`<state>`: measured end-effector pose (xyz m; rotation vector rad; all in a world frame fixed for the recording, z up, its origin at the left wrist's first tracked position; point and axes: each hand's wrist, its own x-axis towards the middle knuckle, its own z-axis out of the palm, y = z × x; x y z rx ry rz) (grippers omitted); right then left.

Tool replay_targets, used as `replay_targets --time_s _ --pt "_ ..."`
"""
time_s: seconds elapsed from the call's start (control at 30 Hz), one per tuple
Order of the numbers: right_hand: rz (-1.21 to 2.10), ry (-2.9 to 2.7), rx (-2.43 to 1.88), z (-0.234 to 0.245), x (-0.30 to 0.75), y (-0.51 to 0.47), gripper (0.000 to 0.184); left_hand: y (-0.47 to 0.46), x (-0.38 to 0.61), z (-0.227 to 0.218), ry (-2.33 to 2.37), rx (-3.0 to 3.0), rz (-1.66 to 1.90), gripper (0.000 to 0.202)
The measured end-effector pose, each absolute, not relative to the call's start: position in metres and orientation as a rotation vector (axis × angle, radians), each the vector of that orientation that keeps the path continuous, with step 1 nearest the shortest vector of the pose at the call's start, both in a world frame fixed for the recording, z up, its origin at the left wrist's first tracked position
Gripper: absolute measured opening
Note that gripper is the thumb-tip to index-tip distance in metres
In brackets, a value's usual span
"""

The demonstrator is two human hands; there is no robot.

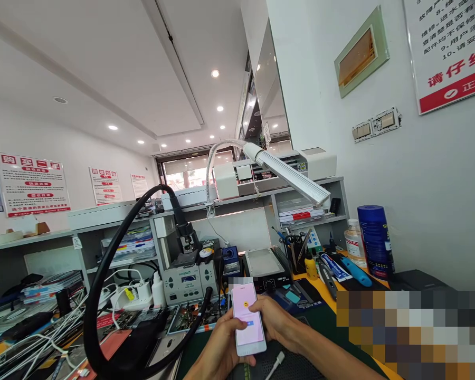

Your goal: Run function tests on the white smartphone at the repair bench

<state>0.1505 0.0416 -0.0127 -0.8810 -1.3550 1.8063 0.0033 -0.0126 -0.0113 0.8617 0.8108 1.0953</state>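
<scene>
A white smartphone (pixel 250 345) with a lit, pale pink screen is held upright above the bench. My left hand (pixel 224 338) grips its left side, the thumb lying over the lower screen. My right hand (pixel 275 319) is closed around the right edge, with its thumb on the upper part of the screen. Some of the fingers are hidden behind the phone. Just below it lies a white cable plug (pixel 279 359) on the dark mat.
A thick black hose (pixel 90 295) arcs across the left, beside a grey soldering station (pixel 188 282). Cables (pixel 35 345) tangle at far left. A white lamp (pixel 291 177) hangs over the bench. Tools, a clear bottle (pixel 354 243) and a blue can (pixel 376 240) stand right.
</scene>
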Motion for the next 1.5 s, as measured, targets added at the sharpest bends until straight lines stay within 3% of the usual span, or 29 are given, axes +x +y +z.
replay_targets --time_s 0.4,1.5 --pt "1.774 -1.369 -0.981 0.007 0.154 0.024 0.045 -0.017 0.0 -0.005 0.799 0.9 1.057 0.062" --pt "1.824 -1.397 -0.967 0.009 0.156 0.024 0.045 -0.015 -0.003 -0.009 0.789 0.906 1.061 0.055"
